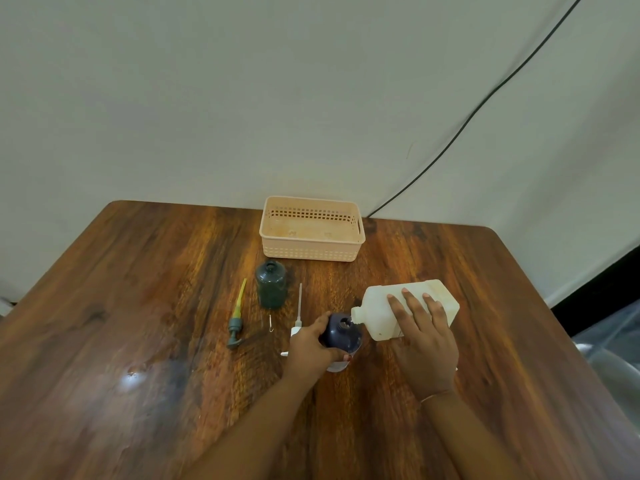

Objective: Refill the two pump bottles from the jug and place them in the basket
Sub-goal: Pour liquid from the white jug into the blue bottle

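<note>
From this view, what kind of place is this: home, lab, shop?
Likely a plain indoor room staged for recording, not clearly a home or shop: a wooden table pushed against a bare wall, a loose black cable hanging down it, nothing else furnished in view.

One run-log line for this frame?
step: pouring | right hand: tilts jug | left hand: steadies blue bottle | basket: empty

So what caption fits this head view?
Right hand tips the jug over the dark bottle steadied by the left hand.
</note>
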